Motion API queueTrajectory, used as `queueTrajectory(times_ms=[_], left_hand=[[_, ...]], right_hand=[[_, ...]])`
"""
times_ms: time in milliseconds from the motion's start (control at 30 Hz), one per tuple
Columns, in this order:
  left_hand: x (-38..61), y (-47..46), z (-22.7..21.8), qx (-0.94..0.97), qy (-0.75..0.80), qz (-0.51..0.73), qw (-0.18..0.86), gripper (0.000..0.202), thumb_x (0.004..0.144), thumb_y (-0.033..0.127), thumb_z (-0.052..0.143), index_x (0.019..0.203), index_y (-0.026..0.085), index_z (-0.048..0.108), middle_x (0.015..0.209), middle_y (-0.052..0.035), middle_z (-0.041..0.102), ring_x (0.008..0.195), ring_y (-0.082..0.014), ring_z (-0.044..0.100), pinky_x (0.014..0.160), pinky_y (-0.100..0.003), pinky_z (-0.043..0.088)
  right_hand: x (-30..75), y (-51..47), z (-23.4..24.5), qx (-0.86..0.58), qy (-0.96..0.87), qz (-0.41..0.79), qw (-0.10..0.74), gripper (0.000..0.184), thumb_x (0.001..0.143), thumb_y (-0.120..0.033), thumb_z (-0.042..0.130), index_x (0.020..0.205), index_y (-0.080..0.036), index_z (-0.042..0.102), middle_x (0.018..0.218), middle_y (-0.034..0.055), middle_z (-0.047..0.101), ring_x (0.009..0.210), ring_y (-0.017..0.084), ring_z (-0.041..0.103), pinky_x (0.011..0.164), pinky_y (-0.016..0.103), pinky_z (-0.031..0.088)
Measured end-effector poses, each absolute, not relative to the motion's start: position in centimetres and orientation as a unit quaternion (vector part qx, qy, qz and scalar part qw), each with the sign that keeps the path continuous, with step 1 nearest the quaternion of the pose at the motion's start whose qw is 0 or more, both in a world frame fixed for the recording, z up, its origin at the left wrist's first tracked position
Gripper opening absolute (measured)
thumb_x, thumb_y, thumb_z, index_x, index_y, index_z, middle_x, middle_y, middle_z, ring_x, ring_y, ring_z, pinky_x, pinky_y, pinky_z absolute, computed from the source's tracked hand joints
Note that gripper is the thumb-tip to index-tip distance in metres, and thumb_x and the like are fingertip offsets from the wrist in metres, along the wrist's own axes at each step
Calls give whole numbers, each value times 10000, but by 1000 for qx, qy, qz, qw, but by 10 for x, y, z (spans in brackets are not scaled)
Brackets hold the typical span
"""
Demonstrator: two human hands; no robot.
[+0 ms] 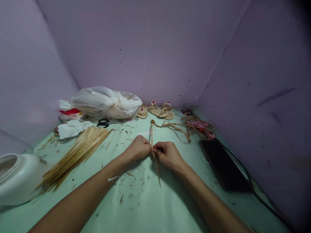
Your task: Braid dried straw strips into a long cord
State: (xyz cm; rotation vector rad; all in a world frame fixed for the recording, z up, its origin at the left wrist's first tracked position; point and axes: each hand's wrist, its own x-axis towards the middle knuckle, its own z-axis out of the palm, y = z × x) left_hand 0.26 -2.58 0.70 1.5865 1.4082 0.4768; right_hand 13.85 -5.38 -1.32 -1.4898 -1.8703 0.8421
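A thin straw braid (152,133) runs straight toward me from a knot at the back middle of the green surface. My left hand (139,148) is closed on the braid from the left, fingers pinched. Right beside it, my right hand (167,154) pinches the same braid where its strands come together. Loose pale strand ends (157,170) hang down toward me below the fingers. Both fingertips nearly touch, and they hide the exact point of grip. Beyond the knot, a longer braided cord (173,125) trails off to the right.
At left lie a straw bundle (77,155), a white jar (21,178), black-handled scissors (103,122) and a white cloth (74,128). Behind are a plastic bag (104,102) and small woven slippers (159,111). At right lie a tangled cord heap (200,126) and a dark flat device (224,165) with a cable.
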Motion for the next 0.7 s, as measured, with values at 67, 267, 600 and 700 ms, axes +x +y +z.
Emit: queueTrajectory(times_ms=[67,267,600,700], left_hand=[[3,-28,7,635,563,214,485,96,507,100,454,452,102,532,358,56,315,386,-41,227,395,-201,152],[5,-31,8,604,556,235,521,85,515,98,480,495,100,562,376,46,393,382,-42,263,400,-196,178],[9,-30,7,617,587,204,483,86,497,77,466,451,118,526,353,49,365,364,-47,272,376,-191,178],[8,-30,9,589,577,209,525,84,510,92,464,439,123,496,327,53,327,338,-44,253,360,-191,158]], right_hand=[[142,-53,-8,-566,-710,321,269,231,676,-180,462,714,-141,687,566,11,589,520,101,462,495,204,308],[148,-53,0,-637,-665,329,211,186,649,-266,555,679,-150,698,531,22,581,500,104,456,473,210,285],[140,-57,7,-668,-629,348,192,165,604,-219,537,563,-151,681,454,21,542,432,92,420,426,216,239],[136,-59,10,-674,-626,341,191,178,599,-216,518,560,-160,683,442,19,532,429,97,429,411,213,229]])
